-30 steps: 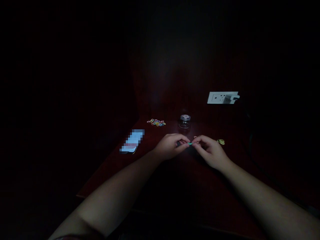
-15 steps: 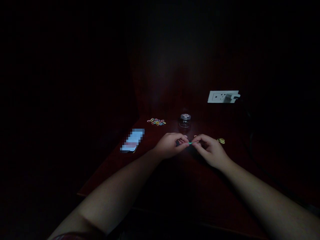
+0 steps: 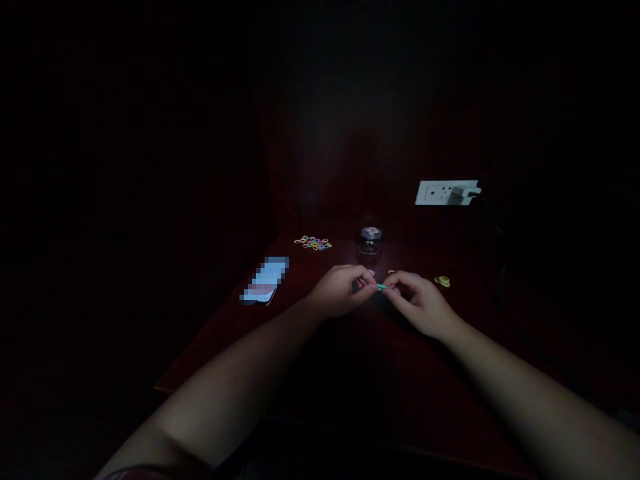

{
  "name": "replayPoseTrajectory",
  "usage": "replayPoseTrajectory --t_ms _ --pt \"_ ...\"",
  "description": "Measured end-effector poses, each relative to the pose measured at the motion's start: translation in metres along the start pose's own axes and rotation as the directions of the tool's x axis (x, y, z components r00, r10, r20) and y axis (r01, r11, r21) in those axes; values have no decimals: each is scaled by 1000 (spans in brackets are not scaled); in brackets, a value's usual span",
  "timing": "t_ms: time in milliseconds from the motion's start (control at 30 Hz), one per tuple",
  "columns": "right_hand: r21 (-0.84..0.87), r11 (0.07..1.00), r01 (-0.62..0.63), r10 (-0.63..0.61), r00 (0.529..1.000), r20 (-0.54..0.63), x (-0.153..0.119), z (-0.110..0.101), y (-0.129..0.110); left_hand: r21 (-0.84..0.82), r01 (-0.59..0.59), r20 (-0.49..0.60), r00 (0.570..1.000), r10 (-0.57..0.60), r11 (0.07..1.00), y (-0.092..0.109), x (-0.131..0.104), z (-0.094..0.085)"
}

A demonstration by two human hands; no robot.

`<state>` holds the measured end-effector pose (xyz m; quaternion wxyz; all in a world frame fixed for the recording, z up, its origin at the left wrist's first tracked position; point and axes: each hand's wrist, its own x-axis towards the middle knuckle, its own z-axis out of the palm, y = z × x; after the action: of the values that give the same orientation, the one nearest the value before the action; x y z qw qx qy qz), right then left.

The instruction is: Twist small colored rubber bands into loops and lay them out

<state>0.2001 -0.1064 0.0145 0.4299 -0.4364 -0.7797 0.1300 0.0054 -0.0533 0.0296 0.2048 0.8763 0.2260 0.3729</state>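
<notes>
In the head view, your left hand (image 3: 339, 291) and right hand (image 3: 423, 303) pinch a small green band (image 3: 381, 287) between their fingertips, just above the dark red glossy surface (image 3: 320, 387). Beyond them stands a clear round lidded jar (image 3: 371, 241); mixed pastel-coloured rings (image 3: 313, 244) lie to its left, and yellow rings (image 3: 443, 281) lie beside your right hand.
</notes>
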Motion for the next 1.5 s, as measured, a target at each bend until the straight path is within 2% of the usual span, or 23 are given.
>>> replayPoseTrajectory --t_ms 300,667,1200,1500 --pt "0 1000 1 -1 1000 -12 1 0 -2 0 -66 29 997 66 998 2 -2 0" --pt "23 1000 17 -17 1000 3 1 0 -2 -17 -20 32 999 20 1000 0 -1 0" --pt "2 1000 23 -23 1000 2 1 0 -2 -18 -40 18 999 40 999 2 -2 -1" --pt "20 1000 12 -12 1000 6 1 0 -2 -22 -8 -6 1000 8 1000 3 -1 1"
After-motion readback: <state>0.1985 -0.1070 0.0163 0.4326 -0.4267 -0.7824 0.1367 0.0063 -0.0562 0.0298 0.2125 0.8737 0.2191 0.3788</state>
